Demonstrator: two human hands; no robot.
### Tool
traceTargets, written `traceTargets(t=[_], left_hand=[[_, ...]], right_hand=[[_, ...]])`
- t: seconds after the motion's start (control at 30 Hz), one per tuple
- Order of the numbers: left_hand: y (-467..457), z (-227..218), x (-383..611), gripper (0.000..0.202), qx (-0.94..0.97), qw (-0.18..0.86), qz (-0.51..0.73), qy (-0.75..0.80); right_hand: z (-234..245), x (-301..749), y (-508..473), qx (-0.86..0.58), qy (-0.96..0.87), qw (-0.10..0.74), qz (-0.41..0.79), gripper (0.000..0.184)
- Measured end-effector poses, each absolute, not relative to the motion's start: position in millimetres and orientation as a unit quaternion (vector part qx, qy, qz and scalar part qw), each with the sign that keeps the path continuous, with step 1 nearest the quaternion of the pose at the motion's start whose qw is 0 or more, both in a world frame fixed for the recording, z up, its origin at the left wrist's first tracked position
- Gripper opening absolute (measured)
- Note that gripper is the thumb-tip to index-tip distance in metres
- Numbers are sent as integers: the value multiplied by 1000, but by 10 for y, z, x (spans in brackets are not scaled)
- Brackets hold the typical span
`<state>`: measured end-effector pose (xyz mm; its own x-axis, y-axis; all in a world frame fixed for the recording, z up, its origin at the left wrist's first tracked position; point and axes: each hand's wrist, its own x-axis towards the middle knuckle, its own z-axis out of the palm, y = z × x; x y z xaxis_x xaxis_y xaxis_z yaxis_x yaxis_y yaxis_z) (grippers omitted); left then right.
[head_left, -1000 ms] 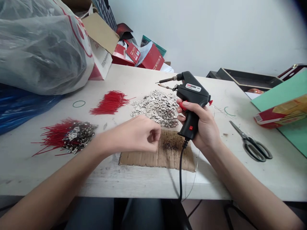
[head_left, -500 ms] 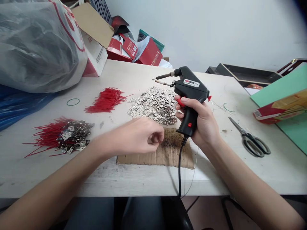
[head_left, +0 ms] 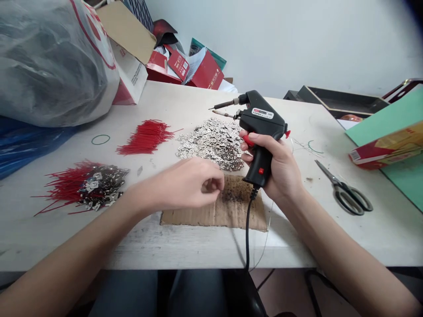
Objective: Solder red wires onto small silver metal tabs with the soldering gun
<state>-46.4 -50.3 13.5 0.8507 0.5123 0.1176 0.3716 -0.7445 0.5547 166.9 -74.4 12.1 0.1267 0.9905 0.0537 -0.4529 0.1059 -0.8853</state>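
One soldering gun (head_left: 262, 123), right grip (head_left: 286, 169) wrapped round it, left grip (head_left: 193, 182) curled, contents unclear

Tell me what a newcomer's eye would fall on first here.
First, the black soldering gun, gripped in the right hand right of centre, its nose pointing left. Next, the loose bright red wires, bundled left of the heap of silvery metal tabs on the white table. Then the left hand, curled over the dark-speckled cardboard; whether it pinches anything cannot be made out.
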Motion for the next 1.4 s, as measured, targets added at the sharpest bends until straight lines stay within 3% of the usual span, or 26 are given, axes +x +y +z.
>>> traceTargets(t=[0.2, 0.37, 0.6, 1.03, 1.4], left_hand=[[-343, 85, -501, 12, 910, 144, 209, 329], [-260, 11, -433, 21, 907, 71, 190, 370], [-245, -31, -376, 11, 910, 90, 139, 381], [-255, -5, -349, 12, 903, 126, 139, 387], [-205, -68, -334, 21, 905, 92, 164, 381]], right_hand=[[247, 1787, -720, -379, -320, 696, 519, 12], [320, 1918, -637, -366, -290, 736, 491, 13], [284, 1901, -620, -377, -279, 716, 517, 16], [263, 1888, -637, -392, -283, 703, 521, 18], [245, 1885, -637, -403, -299, 696, 514, 17]])
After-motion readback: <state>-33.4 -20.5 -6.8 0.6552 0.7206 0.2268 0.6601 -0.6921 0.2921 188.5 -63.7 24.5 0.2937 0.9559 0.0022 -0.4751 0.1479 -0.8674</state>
